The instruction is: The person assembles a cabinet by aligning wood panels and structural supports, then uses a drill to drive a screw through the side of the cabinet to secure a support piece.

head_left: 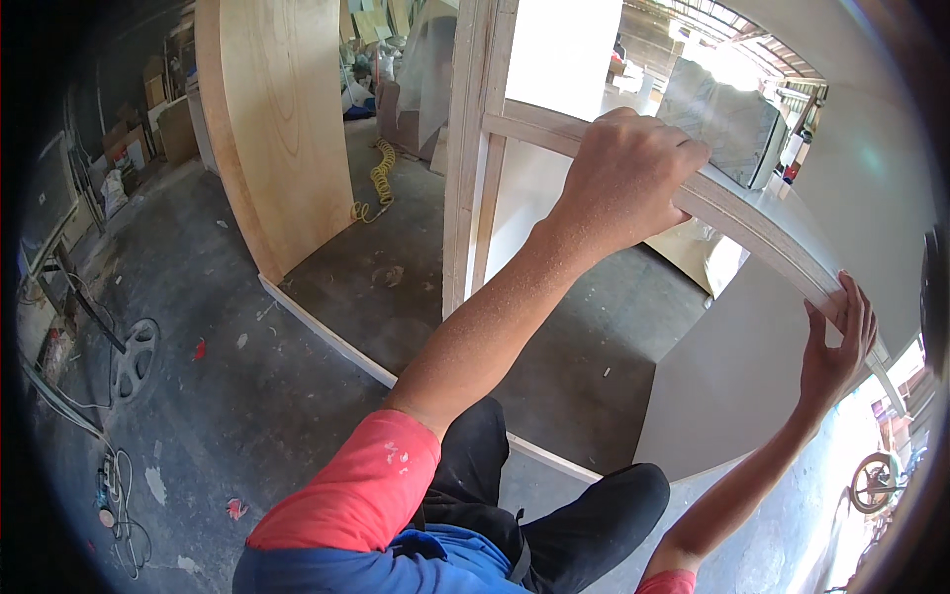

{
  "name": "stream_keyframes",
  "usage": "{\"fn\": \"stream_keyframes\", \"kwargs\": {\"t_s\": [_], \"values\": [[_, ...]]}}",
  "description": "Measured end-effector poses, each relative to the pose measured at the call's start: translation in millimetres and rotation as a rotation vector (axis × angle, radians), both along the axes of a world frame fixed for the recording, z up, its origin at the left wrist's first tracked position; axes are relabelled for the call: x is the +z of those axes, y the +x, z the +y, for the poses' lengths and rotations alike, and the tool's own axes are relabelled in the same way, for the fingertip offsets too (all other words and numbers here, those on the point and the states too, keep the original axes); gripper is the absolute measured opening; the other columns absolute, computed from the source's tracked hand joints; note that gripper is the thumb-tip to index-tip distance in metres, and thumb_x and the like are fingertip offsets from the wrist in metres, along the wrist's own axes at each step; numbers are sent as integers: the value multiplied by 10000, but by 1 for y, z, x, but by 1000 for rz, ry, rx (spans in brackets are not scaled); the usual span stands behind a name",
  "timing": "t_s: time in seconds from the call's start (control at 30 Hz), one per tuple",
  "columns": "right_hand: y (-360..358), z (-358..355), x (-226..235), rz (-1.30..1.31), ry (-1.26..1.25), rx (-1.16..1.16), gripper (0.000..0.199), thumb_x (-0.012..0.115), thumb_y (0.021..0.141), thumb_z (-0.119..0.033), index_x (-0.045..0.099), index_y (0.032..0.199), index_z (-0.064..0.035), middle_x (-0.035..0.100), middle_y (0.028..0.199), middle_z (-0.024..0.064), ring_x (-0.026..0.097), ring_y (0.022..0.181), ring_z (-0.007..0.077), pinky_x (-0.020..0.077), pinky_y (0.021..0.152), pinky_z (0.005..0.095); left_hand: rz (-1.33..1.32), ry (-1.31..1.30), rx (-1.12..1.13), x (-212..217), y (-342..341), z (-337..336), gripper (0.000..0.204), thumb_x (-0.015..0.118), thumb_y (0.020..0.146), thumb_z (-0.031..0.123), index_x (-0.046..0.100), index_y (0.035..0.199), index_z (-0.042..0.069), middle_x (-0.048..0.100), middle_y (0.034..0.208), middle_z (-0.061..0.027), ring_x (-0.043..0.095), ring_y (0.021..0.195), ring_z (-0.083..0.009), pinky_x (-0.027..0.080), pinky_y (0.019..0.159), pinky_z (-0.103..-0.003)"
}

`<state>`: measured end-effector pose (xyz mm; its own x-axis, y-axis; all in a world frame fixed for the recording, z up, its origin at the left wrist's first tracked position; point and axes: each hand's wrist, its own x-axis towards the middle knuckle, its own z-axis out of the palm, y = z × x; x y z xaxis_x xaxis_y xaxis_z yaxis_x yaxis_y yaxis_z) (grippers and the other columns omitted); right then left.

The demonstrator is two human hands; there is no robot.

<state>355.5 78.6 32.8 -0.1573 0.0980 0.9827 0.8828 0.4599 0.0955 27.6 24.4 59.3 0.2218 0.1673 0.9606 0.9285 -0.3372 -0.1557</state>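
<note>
The concrete floor [247, 396] takes up the lower left of the view, with open room between the plywood panel [287, 129] standing at upper left and the wooden frame. A yellow coiled hose [381, 178] lies on the floor behind the panel, well apart from both hands.

The wooden frame [475, 198] stands upright at centre. It has 1 vertical post and 1 horizontal rail [762, 233] running from the post toward the right edge of the view. A grey board [732, 386] closes the frame below the rail on the right. A pale base strip [327, 332] runs along the floor at the frame's foot.

The left hand [623, 183] is closed over the top of the rail, fingers [683, 148] wrapped around its far edge. The right hand [836, 351] lies against the rail's lower end, fingers [859, 312] extended and spread flat along the edge; whether they grip the rail cannot be told.

A wheel-shaped part [134, 361] and loose cables [114, 485] lie on the floor at far left. The far end of the rail is cut off by the rim, and the clutter at upper left is too blurred to identify.
</note>
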Motion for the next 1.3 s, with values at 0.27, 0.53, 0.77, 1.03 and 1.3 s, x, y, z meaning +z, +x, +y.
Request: {"fn": "stream_keyframes", "kwargs": {"t_s": [0.27,0.53,0.77,1.03,1.3], "values": [[-1,-2,1,-3,-6,22,540,829,747,-196,654,1258,-175,667,1244,7,582,1192,245,434,1074,420,3,-5,2,0,-1,0,465,892,607,213,756,1046,148,759,917,-29,723,855,-213,537,802,-381],[-1,-2,0,-1,1,-7,548,831,740,-186,649,1257,-169,667,1246,14,578,1202,249,430,1072,423,1,-22,28,-2,1,2,481,895,614,228,752,1069,169,763,954,-20,726,889,-200,539,826,-374],[0,-4,2,-18,-6,-1,551,833,735,-188,650,1253,-170,668,1249,8,577,1209,248,420,1089,428,6,-17,34,1,2,-2,475,892,608,226,746,1058,173,754,921,-6,718,859,-202,538,813,-372],[-5,-8,3,-20,18,-2,563,835,719,-139,649,1251,-155,669,1245,11,580,1202,249,424,1080,426,10,15,23,1,0,0,453,879,618,196,745,1051,173,763,956,-8,726,900,-194,541,814,-370],[-7,-8,1,-10,0,43,562,834,718,-123,647,1247,-144,679,1219,16,589,1181,258,427,1076,428,9,13,9,-1,-1,-1,449,866,613,158,748,1046,173,765,958,-10,727,909,-199,545,810,-373]]}}
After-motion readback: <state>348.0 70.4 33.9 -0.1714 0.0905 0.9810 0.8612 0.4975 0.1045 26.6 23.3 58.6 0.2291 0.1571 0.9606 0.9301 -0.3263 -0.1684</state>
